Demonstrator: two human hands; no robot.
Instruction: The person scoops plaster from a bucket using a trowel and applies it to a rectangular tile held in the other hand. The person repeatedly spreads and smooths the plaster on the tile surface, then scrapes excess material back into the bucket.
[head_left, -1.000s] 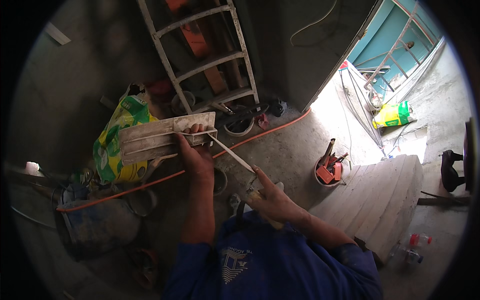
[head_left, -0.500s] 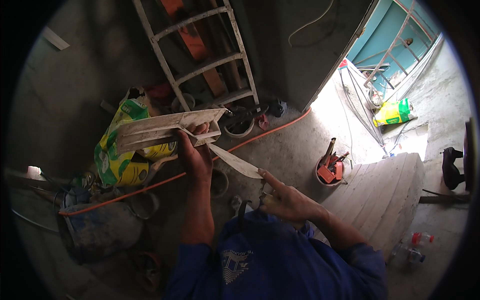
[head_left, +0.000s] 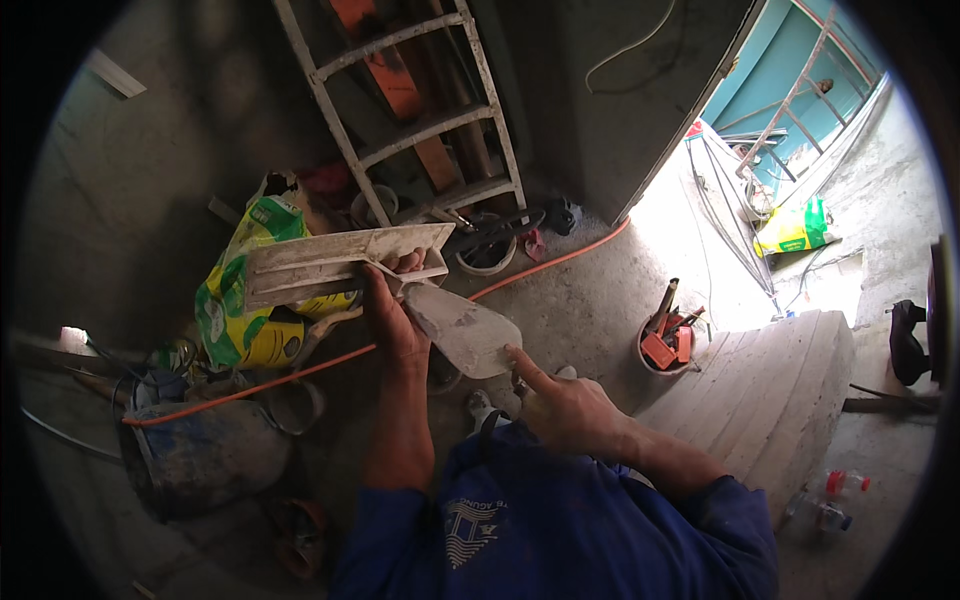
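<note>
My left hand (head_left: pixel 392 315) is closed around the handle of a long, pale plastering float (head_left: pixel 345 258) caked with dried residue. From the same hand juts a trowel (head_left: pixel 465 332) with a broad, rounded grey blade; its handle is hidden, apparently in my left grip. My right hand (head_left: pixel 578 412) has its index finger stretched out, its tip touching the rounded end of the trowel blade. The other right fingers are bent, and nothing shows in them.
Yellow-green bags (head_left: pixel 240 290) lie beyond the float, near a leaning ladder (head_left: pixel 425 130). An orange hose (head_left: pixel 550 262) crosses the floor. A tool bucket (head_left: pixel 660 345) stands right of me beside a pale slab (head_left: pixel 760 385). At left lies a dirty drum (head_left: pixel 205 460).
The trowel blade has turned from nearly edge-on to showing its broad face. My right index finger has shifted slightly left and stays at the blade's end. My left hand keeps its grip.
</note>
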